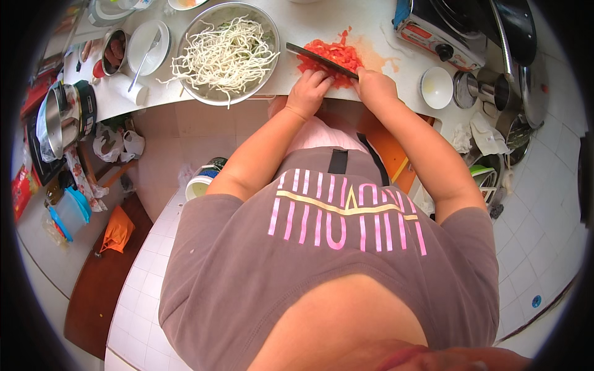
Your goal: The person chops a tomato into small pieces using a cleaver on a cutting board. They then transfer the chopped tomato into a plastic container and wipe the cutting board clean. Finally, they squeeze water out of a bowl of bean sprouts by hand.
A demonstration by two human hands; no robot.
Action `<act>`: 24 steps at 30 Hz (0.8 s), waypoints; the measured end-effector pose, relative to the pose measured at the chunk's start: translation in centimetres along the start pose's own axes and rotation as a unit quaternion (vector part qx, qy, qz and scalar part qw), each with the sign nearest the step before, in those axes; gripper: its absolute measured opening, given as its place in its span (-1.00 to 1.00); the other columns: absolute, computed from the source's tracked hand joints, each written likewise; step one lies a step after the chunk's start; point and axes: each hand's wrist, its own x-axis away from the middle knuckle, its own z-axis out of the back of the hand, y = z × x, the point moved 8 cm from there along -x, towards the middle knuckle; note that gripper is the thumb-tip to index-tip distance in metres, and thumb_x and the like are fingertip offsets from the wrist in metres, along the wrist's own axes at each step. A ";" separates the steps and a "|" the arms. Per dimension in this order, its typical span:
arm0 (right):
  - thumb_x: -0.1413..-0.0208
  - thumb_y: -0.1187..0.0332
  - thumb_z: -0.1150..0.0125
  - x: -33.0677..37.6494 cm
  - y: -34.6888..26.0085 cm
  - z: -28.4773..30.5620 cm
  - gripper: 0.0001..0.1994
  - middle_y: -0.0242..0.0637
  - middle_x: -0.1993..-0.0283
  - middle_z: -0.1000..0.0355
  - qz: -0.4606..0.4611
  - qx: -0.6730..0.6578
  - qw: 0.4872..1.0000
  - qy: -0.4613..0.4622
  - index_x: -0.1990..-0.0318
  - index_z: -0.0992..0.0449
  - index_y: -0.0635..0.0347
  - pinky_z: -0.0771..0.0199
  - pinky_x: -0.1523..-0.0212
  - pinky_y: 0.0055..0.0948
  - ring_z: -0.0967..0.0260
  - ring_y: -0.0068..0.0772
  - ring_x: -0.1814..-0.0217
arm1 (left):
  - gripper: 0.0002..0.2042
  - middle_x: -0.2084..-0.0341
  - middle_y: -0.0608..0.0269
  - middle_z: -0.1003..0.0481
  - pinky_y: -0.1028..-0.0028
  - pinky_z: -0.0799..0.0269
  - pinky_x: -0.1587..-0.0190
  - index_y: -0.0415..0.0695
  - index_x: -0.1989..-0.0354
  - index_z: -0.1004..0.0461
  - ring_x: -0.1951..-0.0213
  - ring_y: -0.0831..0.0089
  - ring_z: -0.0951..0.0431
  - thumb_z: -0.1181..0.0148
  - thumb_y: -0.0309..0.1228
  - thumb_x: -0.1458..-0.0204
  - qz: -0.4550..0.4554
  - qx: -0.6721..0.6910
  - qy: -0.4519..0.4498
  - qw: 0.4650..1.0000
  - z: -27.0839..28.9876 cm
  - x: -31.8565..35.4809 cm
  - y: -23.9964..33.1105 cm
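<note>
Lots of white tabletop (346, 17), pale tiles (526, 235) around; gripping knife (320, 60) with right hand (375, 88), can't tell hold of curled left hand (308, 93).

Bright light; edges fisheye-bent, corners black.

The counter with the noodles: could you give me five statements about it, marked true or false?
1. The right hand holds the knife. True.
2. The chopped pieces by the blade are green. False: the chopped pieces are red.
3. White noodles are heaped in a round metal bowl. True.
4. The stove stands left of the noodles. False: it stands to their right.
5. A fork sticks out of the noodles. False: it rests on a white dish.
</note>
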 end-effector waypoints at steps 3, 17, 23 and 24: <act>-0.12 0.19 -0.12 0.0 0.5 0.3 -0.79 -0.13 0.35 -0.53 -0.014 -0.044 0.999 -0.011 0.25 -0.48 0.13 -0.48 0.28 -0.09 -0.50 -0.01 0.28 | -0.71 0.22 0.28 -0.46 0.39 -0.48 0.21 -0.09 0.18 -0.53 0.25 0.27 -0.45 -0.16 -0.51 0.16 0.008 0.005 0.024 1.000 0.5 -0.4 -0.2; -0.10 0.21 -0.13 0.1 -0.4 2.4 -0.80 -0.13 0.38 -0.51 0.062 0.031 0.998 -0.004 0.28 -0.48 0.14 -0.48 0.31 -0.07 -0.50 -0.03 0.29 | -0.72 0.20 0.22 -0.45 0.37 -0.46 0.12 -0.17 0.17 -0.52 0.23 0.24 -0.43 -0.21 -0.48 0.13 0.021 -0.025 0.007 0.999 0.3 -0.7 -0.6; -0.09 0.24 -0.14 -0.5 0.0 0.6 -0.82 -0.12 0.38 -0.52 0.034 0.031 0.999 -0.001 0.29 -0.48 0.15 -0.48 0.32 -0.08 -0.50 -0.02 0.29 | -0.73 0.21 0.22 -0.45 0.38 -0.46 0.13 -0.17 0.16 -0.52 0.24 0.24 -0.43 -0.15 -0.48 0.11 0.019 -0.028 -0.017 0.999 -0.1 -0.9 -0.7; -0.09 0.23 -0.14 -0.4 0.1 0.1 -0.82 -0.12 0.38 -0.52 0.021 0.028 0.999 -0.006 0.29 -0.48 0.15 -0.48 0.32 -0.08 -0.50 -0.02 0.29 | -0.73 0.22 0.22 -0.45 0.38 -0.46 0.14 -0.16 0.16 -0.52 0.24 0.24 -0.43 -0.14 -0.48 0.11 0.015 -0.025 -0.014 0.999 0.0 -0.9 -0.6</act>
